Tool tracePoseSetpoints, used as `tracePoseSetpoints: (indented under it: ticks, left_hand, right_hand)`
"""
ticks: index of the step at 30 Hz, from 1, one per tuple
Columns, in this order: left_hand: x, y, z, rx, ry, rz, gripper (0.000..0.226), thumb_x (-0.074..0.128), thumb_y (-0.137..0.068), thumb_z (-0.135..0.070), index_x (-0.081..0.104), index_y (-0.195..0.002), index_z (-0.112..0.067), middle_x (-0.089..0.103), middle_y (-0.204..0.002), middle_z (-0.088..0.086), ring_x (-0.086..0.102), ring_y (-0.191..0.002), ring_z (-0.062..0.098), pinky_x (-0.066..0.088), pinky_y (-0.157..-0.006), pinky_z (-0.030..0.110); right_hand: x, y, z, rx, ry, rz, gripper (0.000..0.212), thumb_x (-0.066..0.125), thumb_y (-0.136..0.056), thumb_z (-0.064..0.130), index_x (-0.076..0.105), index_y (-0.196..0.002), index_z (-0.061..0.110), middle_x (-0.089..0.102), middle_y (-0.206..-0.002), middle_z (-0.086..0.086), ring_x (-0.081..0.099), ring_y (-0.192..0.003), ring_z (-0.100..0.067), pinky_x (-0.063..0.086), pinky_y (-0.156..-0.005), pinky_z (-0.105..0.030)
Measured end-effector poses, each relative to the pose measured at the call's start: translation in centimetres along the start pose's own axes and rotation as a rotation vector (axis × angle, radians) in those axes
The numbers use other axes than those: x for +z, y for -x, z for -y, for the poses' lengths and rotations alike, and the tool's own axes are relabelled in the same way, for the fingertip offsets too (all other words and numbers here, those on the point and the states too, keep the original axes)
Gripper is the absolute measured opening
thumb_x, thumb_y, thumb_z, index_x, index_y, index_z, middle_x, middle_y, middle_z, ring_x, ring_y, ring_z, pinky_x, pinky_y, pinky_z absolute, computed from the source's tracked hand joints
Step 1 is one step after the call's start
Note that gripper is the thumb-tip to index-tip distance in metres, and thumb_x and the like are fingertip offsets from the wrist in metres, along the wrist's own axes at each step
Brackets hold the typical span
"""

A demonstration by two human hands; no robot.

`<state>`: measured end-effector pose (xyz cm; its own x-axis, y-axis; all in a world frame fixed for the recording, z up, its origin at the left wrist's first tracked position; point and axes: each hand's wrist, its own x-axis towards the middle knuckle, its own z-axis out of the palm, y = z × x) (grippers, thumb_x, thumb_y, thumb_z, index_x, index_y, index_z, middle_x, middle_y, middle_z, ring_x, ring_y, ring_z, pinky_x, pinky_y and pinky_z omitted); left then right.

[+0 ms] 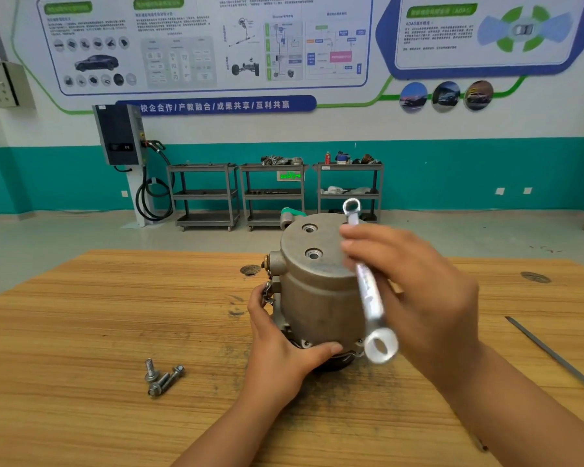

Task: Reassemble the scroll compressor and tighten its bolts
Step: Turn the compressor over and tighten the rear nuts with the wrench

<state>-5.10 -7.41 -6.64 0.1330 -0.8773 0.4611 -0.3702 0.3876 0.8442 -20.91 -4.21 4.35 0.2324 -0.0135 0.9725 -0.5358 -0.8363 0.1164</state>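
While the left hand (280, 352) curls round the lower left side of the compressor (317, 291), thumb laid across the bottom flange, the grey casing stands on end about midway between the bench's left and right edges. That grip looks meant to stop the body turning or tipping once force goes on a fastener. The right hand (418, 291) holds a double-ringed spanner (368, 291) by its shank, fingers wrapped over the upper half. The tool hangs in the air in front of the casing's right side, one ring up past the top, the other low by the flange, on no bolt head as far as can be seen. My reading is that the spanner is being brought to the flange.

Three or so loose bolts (162, 379) lie in a small heap toward the near left of the bench (81, 332), apart from the casing, so some fasteners seem not yet fitted. A long dark rod-like tool (550, 352) lies near the right edge; what it is I cannot tell.

Worn, stained wood grain covers the bench top. Beyond the far edge are a pale floor, three metal trolleys (204, 193) against a teal-banded wall, a wall charger (120, 134) with coiled cable, and posters (203, 45) above.
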Motion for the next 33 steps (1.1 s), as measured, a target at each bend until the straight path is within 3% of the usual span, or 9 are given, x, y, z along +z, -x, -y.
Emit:
tracePoseSetpoints:
  ticks: [2, 4, 7, 9, 13, 20, 33]
  left_hand:
    - [-0.1, 0.0, 0.0, 0.015, 0.011, -0.016, 0.12, 0.094, -0.049, -0.042, -0.005, -0.107, -0.078, 0.023, -0.141, -0.016, 0.032, -0.126, 0.002, 0.026, -0.099, 0.018]
    - [-0.3, 0.0, -0.2, 0.023, 0.003, -0.019, 0.119, 0.093, -0.05, -0.04, -0.005, -0.104, -0.081, 0.022, -0.137, -0.021, 0.03, -0.121, -0.004, 0.025, -0.096, 0.014]
    - [-0.3, 0.1, -0.4, 0.024, -0.001, -0.015, 0.118, 0.093, -0.052, -0.039, -0.006, -0.104, -0.079, 0.021, -0.135, -0.022, 0.028, -0.116, -0.009, 0.024, -0.097, 0.016]
    - [-0.3, 0.1, -0.5, 0.023, -0.004, -0.011, 0.117, 0.092, -0.052, -0.04, -0.006, -0.104, -0.077, 0.02, -0.135, -0.022, 0.028, -0.116, -0.009, 0.024, -0.097, 0.017]
    - [-0.3, 0.1, -0.5, 0.017, 0.001, -0.012, 0.119, 0.092, -0.053, -0.039, -0.007, -0.104, -0.077, 0.02, -0.137, -0.02, 0.03, -0.121, -0.002, 0.025, -0.098, 0.018]
    - [-0.3, 0.1, -0.5, 0.016, 0.003, -0.018, 0.119, 0.093, -0.052, -0.04, -0.007, -0.103, -0.08, 0.019, -0.139, -0.021, 0.03, -0.124, 0.0, 0.024, -0.099, 0.02]
    - [-0.3, 0.1, -0.6, 0.002, -0.003, -0.021, 0.12, 0.093, -0.052, -0.04, -0.008, -0.102, -0.081, 0.019, -0.137, -0.022, 0.027, -0.122, -0.002, 0.024, -0.098, 0.021]
  right_hand:
    - [-0.5, -0.6, -0.3, 0.25, -0.217, -0.065, 0.014, 0.06, -0.088, 0.009, 0.067, -0.1, 0.01, 0.07, -0.103, -0.005, 0.066, -0.098, -0.013, 0.052, -0.089, -0.027]
    - [-0.9, -1.2, -0.8, 0.541, -0.531, -0.147, 0.013, 0.053, -0.089, 0.012, 0.062, -0.092, 0.021, 0.069, -0.091, 0.002, 0.067, -0.086, -0.013, 0.054, -0.081, -0.027]
    - [-1.4, -1.8, -2.2, 0.785, -0.852, -0.237, 0.014, 0.043, -0.084, 0.006, 0.053, -0.083, 0.014, 0.067, -0.076, 0.001, 0.063, -0.07, -0.014, 0.052, -0.07, -0.024]
    - [-1.6, -1.8, -3.0, 0.861, -0.936, -0.24, 0.013, 0.04, -0.085, 0.004, 0.051, -0.083, 0.011, 0.067, -0.072, -0.001, 0.06, -0.066, -0.014, 0.052, -0.066, -0.023]
    - [-1.2, -1.2, -3.9, 0.98, -1.064, -0.261, 0.027, 0.029, -0.095, -0.006, 0.048, -0.083, 0.009, 0.068, -0.072, -0.004, 0.06, -0.062, -0.014, 0.051, -0.063, -0.023]
    - [-1.0, -0.6, -4.6, 1.071, -1.213, -0.256, 0.026, 0.027, -0.093, -0.004, 0.047, -0.082, 0.007, 0.067, -0.07, -0.006, 0.058, -0.058, -0.014, 0.051, -0.059, -0.022]
    - [-0.5, -0.2, -5.1, 1.079, -1.121, -0.248, 0.025, 0.029, -0.098, -0.001, 0.048, -0.085, 0.008, 0.07, -0.074, -0.006, 0.063, -0.061, -0.016, 0.052, -0.06, -0.023]
